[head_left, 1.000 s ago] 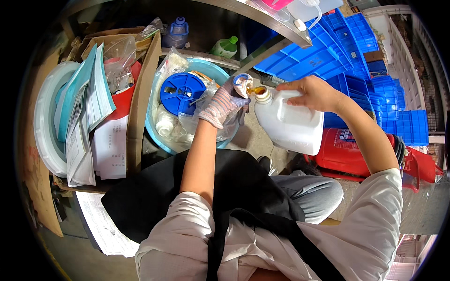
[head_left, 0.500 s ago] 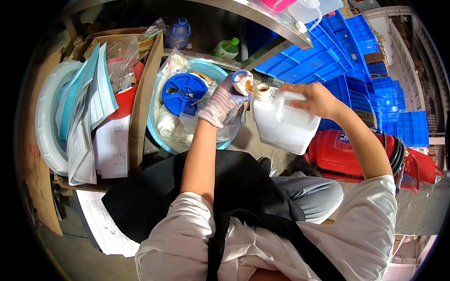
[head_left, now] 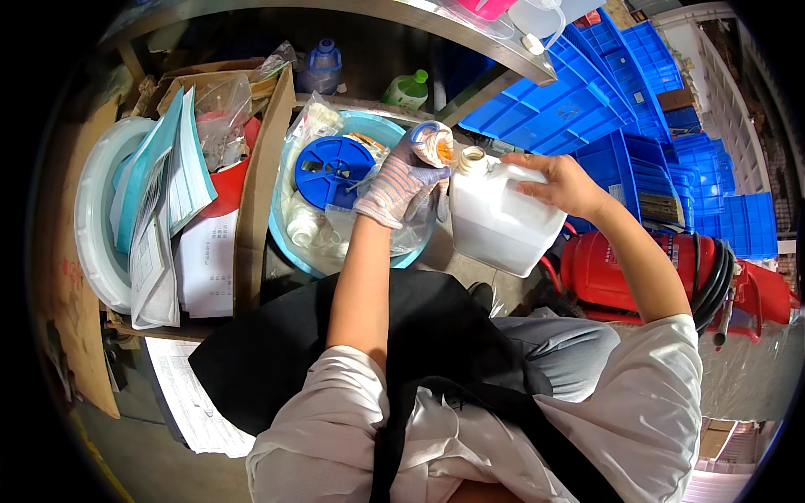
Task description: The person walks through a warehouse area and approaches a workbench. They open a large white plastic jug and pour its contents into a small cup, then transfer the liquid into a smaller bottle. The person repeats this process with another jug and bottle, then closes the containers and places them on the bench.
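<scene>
My left hand [head_left: 402, 186], in a striped knitted glove, is closed around a small round cup-like container [head_left: 438, 144] whose inside shows orange. Its exact kind is partly hidden by the glove. Bare, my right hand [head_left: 560, 183] grips a white plastic jug [head_left: 503, 220] by its top handle. The jug has no cap on its neck [head_left: 473, 161], which sits just right of the small container, and a darker level shows through its wall. Below and left of my gloved hand stands a light blue basin [head_left: 281, 220] with a blue reel [head_left: 334, 172] and plastic bags in it.
A cardboard box [head_left: 251, 210] with papers stands at left, beside a white round tub [head_left: 96, 226]. A metal bench edge [head_left: 402, 10] runs above, a green bottle [head_left: 407, 89] under it. Blue crates [head_left: 549, 105] and a red fire extinguisher [head_left: 616, 267] are at right.
The jug's neck has come a little lower and closer to the small container, and the brown liquid seen in its mouth no longer shows. Both hands keep their grip. The whole view has shifted slightly.
</scene>
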A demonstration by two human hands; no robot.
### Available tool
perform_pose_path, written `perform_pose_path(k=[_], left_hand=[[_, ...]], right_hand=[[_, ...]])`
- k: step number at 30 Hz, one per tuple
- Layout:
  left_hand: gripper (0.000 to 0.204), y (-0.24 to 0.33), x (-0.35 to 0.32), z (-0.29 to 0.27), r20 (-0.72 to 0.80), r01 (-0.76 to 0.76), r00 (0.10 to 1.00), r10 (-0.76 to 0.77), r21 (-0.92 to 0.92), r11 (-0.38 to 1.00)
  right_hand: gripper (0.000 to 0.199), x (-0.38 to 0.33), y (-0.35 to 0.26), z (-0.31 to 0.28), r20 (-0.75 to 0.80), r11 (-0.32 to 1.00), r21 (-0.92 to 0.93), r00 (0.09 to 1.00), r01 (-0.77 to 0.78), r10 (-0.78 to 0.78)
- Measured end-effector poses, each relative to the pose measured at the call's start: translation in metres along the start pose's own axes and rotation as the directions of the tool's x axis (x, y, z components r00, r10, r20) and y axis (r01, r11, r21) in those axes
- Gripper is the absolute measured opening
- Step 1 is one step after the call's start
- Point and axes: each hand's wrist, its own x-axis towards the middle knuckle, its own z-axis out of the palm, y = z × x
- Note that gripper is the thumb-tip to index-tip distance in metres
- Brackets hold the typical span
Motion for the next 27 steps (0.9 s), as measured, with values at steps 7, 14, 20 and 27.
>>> perform_pose_path(k=[7,14,20,27], left_hand=[[0.066,0.018,-0.004,-0.003,0.016,0.017,1.000,-0.015,-0.139,0.990],[0.065,0.061,-0.020,-0.027,0.000,-0.033,0.999,0.034,-0.193,0.981],[0.072,0.112,-0.035,-0.035,-0.095,-0.091,0.992,0.083,-0.073,0.993],[0.068,0.131,-0.043,-0.045,-0.197,-0.190,0.964,0.177,-0.050,0.980]], right_hand=[[0.046,-0.012,0.045,0.021,-0.137,0.952,0.273,0.974,-0.136,0.178],[0.048,-0.011,0.100,0.092,-0.346,0.807,0.563,0.835,-0.181,0.428],[0.025,0.008,0.149,0.156,-0.188,0.519,0.833,0.785,-0.191,0.590],[0.013,0.016,0.158,0.167,-0.158,0.335,0.940,0.786,-0.067,0.598]])
